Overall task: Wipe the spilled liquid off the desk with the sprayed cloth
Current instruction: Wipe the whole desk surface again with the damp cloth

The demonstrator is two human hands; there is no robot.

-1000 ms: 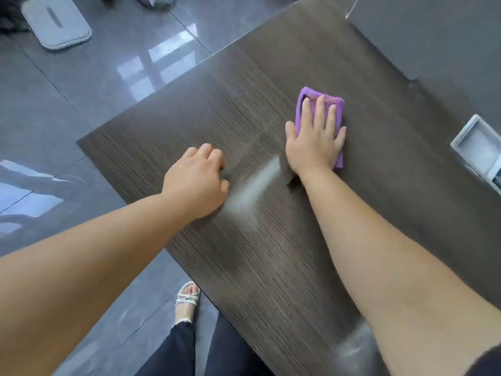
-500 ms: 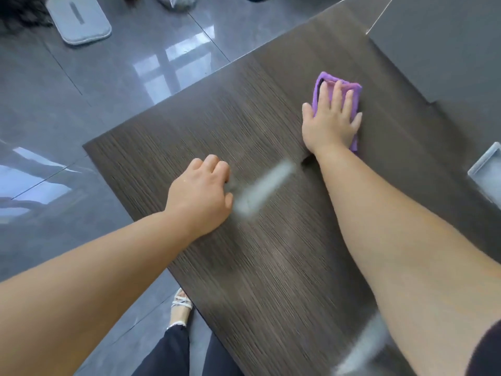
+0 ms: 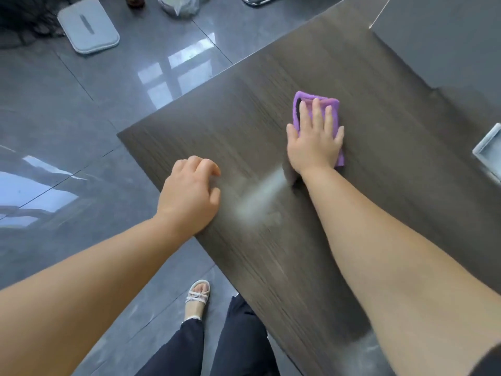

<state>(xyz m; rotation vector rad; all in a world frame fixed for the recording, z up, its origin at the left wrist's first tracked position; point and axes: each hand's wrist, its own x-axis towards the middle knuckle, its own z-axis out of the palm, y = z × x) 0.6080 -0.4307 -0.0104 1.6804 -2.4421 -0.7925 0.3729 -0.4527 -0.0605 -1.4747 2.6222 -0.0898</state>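
A purple cloth (image 3: 334, 105) is pressed flat on the dark wood bench (image 3: 393, 202) by the right hand (image 3: 315, 143). The cloth is folded small and lies near the middle of the bench top. Most of it is hidden under the hand. Only its far end and its right edge can be seen. The fingers (image 3: 317, 112) of this hand are laid straight and a little spread on top of the cloth, and nothing is pinched.

The left hand (image 3: 189, 195) is rested on the bench close to the near left edge, well apart from the cloth. Its fingers (image 3: 202, 163) are loosely curled and nothing is held in them.

A pale streak (image 3: 259, 196) is seen on the bench between the two hands, ending just beside the right wrist. Whether it is wet cannot be told.

A white tray (image 3: 489, 150) is cut off at the right side of the view. On the shiny grey floor (image 3: 67, 126) a flat grey lid (image 3: 88, 28) is seen far off. A foot in a white sandal (image 3: 198, 297) is seen below the bench edge.
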